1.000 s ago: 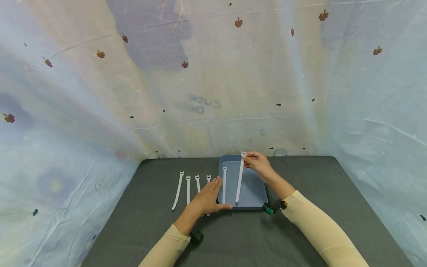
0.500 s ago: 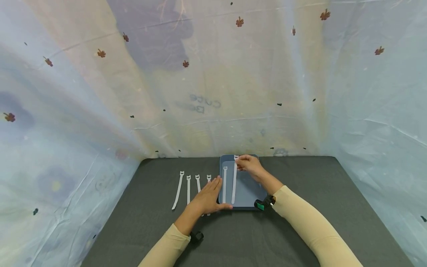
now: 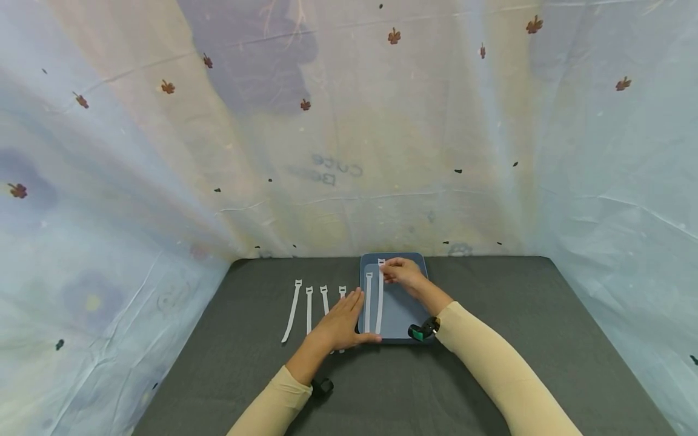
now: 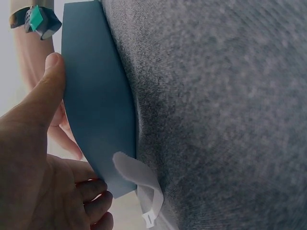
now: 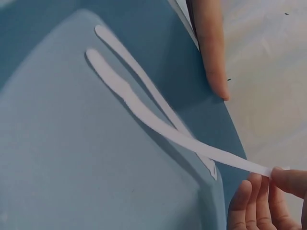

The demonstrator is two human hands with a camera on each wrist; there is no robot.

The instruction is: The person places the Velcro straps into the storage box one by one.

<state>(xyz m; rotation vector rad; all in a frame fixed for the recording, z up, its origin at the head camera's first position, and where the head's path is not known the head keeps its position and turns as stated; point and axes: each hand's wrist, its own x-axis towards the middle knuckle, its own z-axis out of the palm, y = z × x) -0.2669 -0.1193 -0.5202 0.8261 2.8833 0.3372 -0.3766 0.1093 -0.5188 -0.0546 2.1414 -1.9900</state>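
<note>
My right hand [image 3: 405,272] pinches a white hook-and-loop cable tie [image 5: 168,132] by its slotted head, between thumb and fingers. In the right wrist view this tie slants over the tray, its rounded tail low at the floor and its head end raised. Another white cable tie [image 3: 368,303] lies lengthwise along the left side of the blue tray [image 3: 403,309]. At the tray's left side rests my left hand [image 3: 340,324], fingers straight along the rim and thumb [image 4: 55,72] on the near edge.
Left of the tray, several more white cable ties [image 3: 292,309] lie in a row on the dark grey cloth [image 3: 245,363], some partly hidden under my left hand. A patterned curtain [image 3: 349,151] hangs behind and at both sides of the table.
My right hand has moved left and a little nearer with the cable tie, bringing it beside the one lying in the tray. The left hand has stayed at the rim.
</note>
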